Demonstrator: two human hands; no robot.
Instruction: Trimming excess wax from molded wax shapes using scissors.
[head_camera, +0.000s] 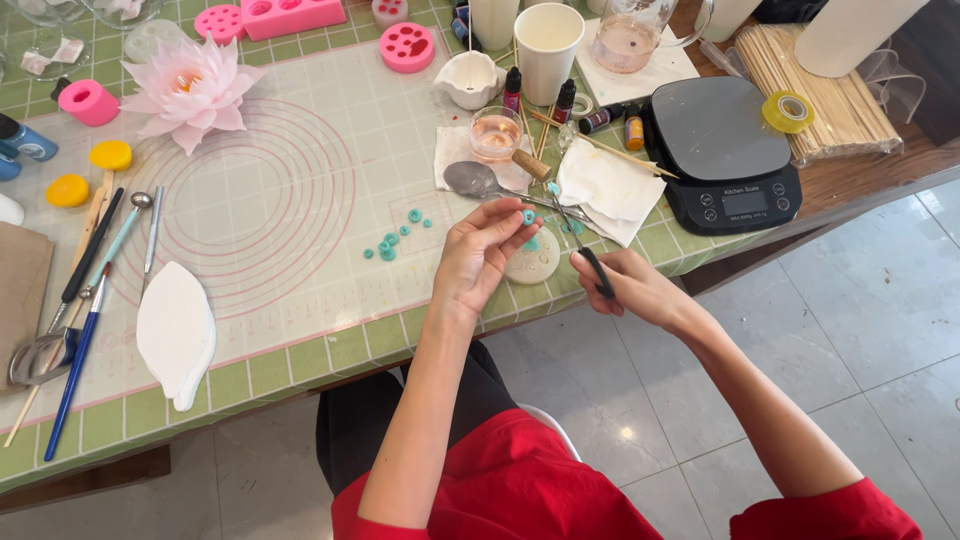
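My left hand (478, 255) pinches a small teal piece (527, 216) between its fingertips, above the green cutting mat (300, 200). My right hand (628, 285) grips small scissors (580, 240) with black handles, their blades pointing up toward the teal piece. Below the hands lies a round pale mould (535, 262) with teal filling. Several small teal pieces (395, 235) lie loose on the mat just left of my left hand.
A black kitchen scale (725, 150) stands right. A metal spoon (475, 180), a small glass (496, 132), tissues (605, 185), little bottles and a white cup (548, 40) crowd the back. A pink flower (190, 90), pink moulds, a white leaf shape (176, 330) and brushes (80, 340) lie left.
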